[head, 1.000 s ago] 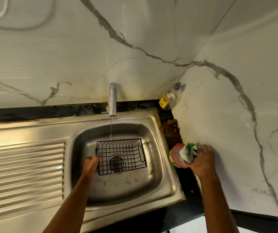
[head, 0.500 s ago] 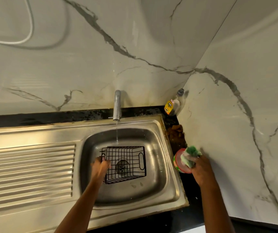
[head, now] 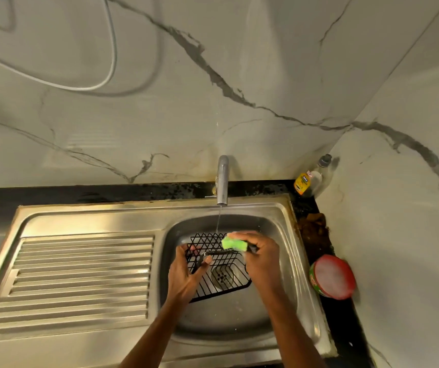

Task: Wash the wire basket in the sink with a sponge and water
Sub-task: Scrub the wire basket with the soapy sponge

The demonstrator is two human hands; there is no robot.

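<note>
Over the sink (head: 287, 229) bowl, our left hand (head: 186, 274) grips the black wire basket (head: 221, 269) by its left rim while our right hand (head: 261, 258) holds the green sponge (head: 234, 244) on its far edge, under the tap (head: 222, 179) stream.

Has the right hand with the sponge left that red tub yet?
Yes. The right hand has carried the sponge leftward from the red tub to over the wire basket in the sink.

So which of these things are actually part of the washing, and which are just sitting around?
In use: wire basket, green sponge, sink, running tap, left hand, right hand.

Lying about: yellow-labelled bottle, red-lidded tub, brown rag, white cable.
</note>
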